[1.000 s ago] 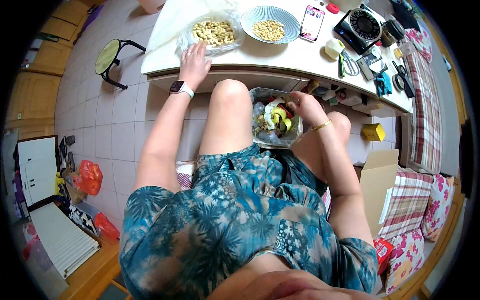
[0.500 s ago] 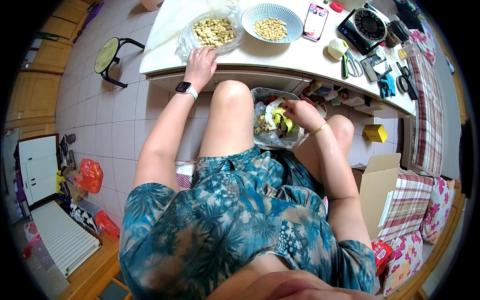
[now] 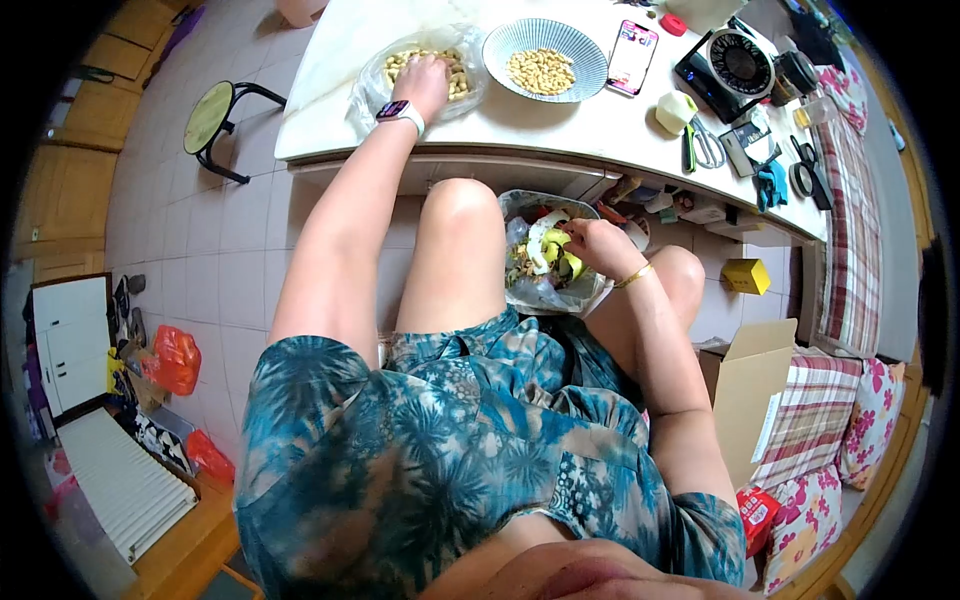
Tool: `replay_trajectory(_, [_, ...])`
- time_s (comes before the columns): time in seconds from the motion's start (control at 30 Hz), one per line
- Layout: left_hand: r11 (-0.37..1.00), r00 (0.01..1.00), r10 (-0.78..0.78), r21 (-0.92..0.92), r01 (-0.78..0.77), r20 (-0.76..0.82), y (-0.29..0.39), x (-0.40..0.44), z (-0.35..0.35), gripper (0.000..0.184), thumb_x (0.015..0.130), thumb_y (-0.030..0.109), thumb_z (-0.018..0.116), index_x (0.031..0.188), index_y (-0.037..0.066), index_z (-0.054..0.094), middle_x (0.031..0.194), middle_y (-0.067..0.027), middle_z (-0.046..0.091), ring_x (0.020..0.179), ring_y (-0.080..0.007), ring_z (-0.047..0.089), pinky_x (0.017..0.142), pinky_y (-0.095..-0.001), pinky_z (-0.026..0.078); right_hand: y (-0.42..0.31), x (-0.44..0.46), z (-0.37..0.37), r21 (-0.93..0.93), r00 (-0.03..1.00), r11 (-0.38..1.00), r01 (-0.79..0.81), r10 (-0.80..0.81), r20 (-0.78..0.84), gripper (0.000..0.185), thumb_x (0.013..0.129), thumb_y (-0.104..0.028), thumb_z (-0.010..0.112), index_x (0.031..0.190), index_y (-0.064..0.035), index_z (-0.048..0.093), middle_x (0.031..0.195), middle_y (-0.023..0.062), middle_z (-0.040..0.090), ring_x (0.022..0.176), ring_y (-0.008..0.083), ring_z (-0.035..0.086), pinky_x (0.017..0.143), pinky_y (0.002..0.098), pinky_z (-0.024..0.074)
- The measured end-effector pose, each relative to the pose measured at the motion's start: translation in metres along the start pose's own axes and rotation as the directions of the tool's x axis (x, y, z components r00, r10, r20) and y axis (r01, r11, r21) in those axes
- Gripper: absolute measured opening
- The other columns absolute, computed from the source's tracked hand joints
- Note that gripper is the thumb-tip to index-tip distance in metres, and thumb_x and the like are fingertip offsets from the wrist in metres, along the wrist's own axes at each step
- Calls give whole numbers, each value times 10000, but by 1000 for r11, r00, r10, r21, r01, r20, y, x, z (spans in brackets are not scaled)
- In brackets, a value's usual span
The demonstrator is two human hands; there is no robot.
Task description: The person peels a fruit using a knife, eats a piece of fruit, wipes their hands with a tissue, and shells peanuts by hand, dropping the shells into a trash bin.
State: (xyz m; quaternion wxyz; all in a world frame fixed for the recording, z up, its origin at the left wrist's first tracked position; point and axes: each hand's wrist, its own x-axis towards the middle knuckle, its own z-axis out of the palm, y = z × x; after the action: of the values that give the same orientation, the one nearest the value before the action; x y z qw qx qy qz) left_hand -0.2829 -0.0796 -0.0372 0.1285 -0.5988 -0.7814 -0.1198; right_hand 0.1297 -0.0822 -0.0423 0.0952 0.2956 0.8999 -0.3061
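Unshelled peanuts (image 3: 459,83) lie directly beneath the left hand (image 3: 426,84).

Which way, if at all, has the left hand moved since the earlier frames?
Yes: farther in from the table's front edge. The left hand was near it; now it's at the peanuts in the plastic bag.

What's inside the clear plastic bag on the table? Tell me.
Peanuts in their shells show inside the plastic bag. The left hand covers part of the pile, so what lies beneath it, or deeper in the bag, cannot be seen.
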Motion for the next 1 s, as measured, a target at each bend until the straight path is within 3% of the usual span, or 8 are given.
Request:
replay_trajectory(0.07, [996, 999, 25, -80, -28, -39, 0, 14, 7, 242, 951, 204, 567, 1130, 84, 677, 1102, -181, 705, 1079, -375, 641, 948, -481, 512, 1, 1, 1, -1, 1000, 1000, -14, 14, 8, 372, 858, -261, 719, 1187, -88, 693, 990, 157, 741, 952, 358, 699, 845, 459, 556])
replay_trajectory(0.17, [970, 988, -72, -221, 102, 139, 6, 32, 3, 331, 925, 329, 609, 1121, 65, 650, 1016, -263, 702, 968, -458, 670, 888, -532, 529, -4, -2, -5, 3, 1000, 1000, -19, 19, 7, 381, 860, -263, 717, 1203, -99, 689, 984, 159, 741, 945, 361, 699, 842, 463, 554])
replay_trajectory(0.27, [968, 963, -29, -233, 95, 270, -2, 40, -4, 351, 934, 340, 602, 1135, 55, 644, 1029, -262, 703, 969, -456, 672, 898, -518, 528, -3, -3, -4, 9, 999, 1000, -28, 28, 19, 388, 866, -272, 713, 1213, -101, 684, 977, 159, 740, 937, 363, 698, 838, 467, 554])
replay_trajectory(0.3, [984, 941, -47, -149, 102, 334, -1, 41, -9, 388, 946, 332, 549, 1260, 123, 636, 1180, -228, 689, 1097, -395, 663, 959, -501, 520, -4, -4, -5, 9, 999, 999, -32, 32, 21, 386, 870, -276, 709, 1212, -101, 684, 973, 158, 739, 936, 363, 698, 836, 468, 554])
replay_trajectory(0.4, [984, 908, -89, -105, 144, 409, 9, 39, -26, 367, 946, 311, 558, 1246, 114, 637, 1173, -227, 691, 1084, -392, 668, 950, -491, 525, -5, -3, -9, -8, 999, 999, -35, 35, 27, 381, 875, -281, 704, 1208, -99, 685, 968, 157, 739, 934, 364, 698, 832, 471, 555])
replay_trajectory(0.5, [995, 968, 3, -96, 22, 252, 3, 37, -9, 351, 953, 334, 587, 1130, 45, 678, 994, -255, 711, 928, -416, 694, 851, -496, 544, -4, -2, -7, -21, 999, 999, -27, 28, 32, 373, 877, -283, 699, 1199, -96, 686, 964, 156, 739, 930, 364, 698, 826, 471, 556])
replay_trajectory(0.8, [969, 983, 113, -234, -77, 145, -7, 23, -15, 268, 943, 276, 649, 1132, 94, 699, 966, -230, 716, 883, -404, 693, 813, -497, 543, -4, -3, -8, -3, 999, 1000, -28, 28, 30, 356, 880, -279, 695, 1184, -95, 689, 955, 149, 741, 928, 356, 701, 826, 466, 559])
replay_trajectory(1.0, [980, 993, 100, -178, -88, 56, -9, 14, -34, 205, 943, 261, 645, 1096, 141, 708, 992, -123, 740, 921, -334, 699, 798, -455, 554, -1, -2, -4, -8, 1000, 1000, -20, 20, 21, 348, 879, -275, 694, 1179, -101, 691, 956, 151, 738, 926, 362, 699, 818, 469, 561])
